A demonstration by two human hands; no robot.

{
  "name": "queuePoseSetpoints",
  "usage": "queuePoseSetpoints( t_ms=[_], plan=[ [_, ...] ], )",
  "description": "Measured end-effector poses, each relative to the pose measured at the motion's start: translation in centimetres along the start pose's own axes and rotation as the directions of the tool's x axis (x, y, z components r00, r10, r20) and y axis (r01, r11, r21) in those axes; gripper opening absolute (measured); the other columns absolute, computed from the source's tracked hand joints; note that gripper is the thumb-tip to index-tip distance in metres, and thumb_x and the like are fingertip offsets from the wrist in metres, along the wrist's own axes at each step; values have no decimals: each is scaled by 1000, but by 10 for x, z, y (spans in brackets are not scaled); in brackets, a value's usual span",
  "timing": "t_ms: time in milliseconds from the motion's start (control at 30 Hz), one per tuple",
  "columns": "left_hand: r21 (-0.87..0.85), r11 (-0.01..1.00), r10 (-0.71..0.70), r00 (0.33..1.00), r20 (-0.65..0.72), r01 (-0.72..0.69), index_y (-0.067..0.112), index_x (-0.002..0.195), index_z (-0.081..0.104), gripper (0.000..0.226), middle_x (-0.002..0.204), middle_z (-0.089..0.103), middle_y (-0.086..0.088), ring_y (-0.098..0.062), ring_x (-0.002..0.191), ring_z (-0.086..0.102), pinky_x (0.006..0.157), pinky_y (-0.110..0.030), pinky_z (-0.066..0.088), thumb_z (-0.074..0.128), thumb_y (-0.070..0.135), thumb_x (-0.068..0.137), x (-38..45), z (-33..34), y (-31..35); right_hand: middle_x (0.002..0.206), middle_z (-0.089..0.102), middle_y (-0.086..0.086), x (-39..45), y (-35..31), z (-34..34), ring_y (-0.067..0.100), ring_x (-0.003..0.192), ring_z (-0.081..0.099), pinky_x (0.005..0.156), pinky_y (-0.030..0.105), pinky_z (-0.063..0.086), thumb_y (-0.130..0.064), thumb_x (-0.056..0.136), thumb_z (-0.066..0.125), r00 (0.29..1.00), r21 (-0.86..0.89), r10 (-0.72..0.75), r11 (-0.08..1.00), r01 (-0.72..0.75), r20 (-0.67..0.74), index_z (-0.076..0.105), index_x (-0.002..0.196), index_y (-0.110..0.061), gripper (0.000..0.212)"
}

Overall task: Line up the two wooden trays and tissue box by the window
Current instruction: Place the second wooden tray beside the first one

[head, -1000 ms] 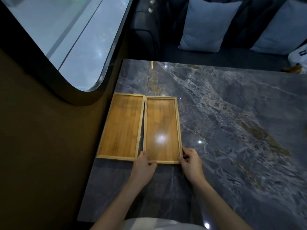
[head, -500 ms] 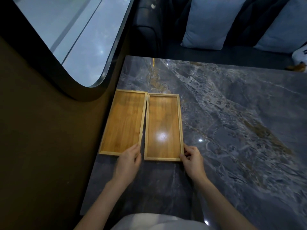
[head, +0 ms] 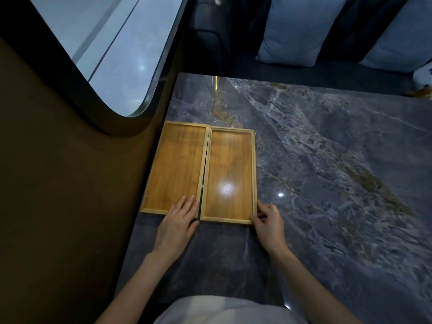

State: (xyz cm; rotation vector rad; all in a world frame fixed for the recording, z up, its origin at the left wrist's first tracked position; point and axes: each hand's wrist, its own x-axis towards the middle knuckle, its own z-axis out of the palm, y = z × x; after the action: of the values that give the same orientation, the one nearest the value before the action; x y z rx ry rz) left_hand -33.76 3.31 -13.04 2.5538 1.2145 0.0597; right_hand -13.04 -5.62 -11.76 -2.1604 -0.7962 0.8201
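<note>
Two empty wooden trays lie side by side on the dark marble table [head: 327, 160], long sides touching, next to the window wall. The left tray [head: 177, 160] sits slightly farther from me than the right tray [head: 230, 169]. My left hand [head: 177, 220] lies flat with its fingers spread over the left tray's near right corner. My right hand [head: 268, 220] pinches the right tray's near right corner between thumb and fingers. No tissue box is in view.
A curved window [head: 112, 47] is set in the brown wall at the left. Beyond the table's far edge stands a dark sofa with two pale blue cushions [head: 301, 31]. A white object [head: 424, 76] shows at the far right edge.
My left hand left the right tray's near edge and moved left onto the left tray's near corner. My right hand stayed at the right tray's near right corner.
</note>
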Motion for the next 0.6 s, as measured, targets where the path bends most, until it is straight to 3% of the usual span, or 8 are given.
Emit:
queuePoseSetpoints(
  t_ms=[100, 600],
  plan=[
    [15, 1000, 3, 1000, -20, -2, 10, 122, 59, 54, 127, 62, -7, -26, 119, 57, 92, -35, 47, 76, 20, 71, 1, -1, 2, 102, 48, 5, -1, -1, 1, 17, 90, 52, 85, 24, 41, -4, 85, 56, 1000, -11, -9, 1000, 9, -2, 48, 129, -12, 46],
    [11, 998, 58, 994, -97, -58, 8, 110, 67, 50, 115, 69, -8, -24, 109, 64, 81, -34, 55, 82, 8, 62, 5, 0, 7, 102, 47, 3, -2, -5, 3, 15, 89, 51, 84, 22, 39, -4, 86, 55, 1000, 7, -10, 1000, 10, 2, 50, 127, -9, 42]
  ],
)
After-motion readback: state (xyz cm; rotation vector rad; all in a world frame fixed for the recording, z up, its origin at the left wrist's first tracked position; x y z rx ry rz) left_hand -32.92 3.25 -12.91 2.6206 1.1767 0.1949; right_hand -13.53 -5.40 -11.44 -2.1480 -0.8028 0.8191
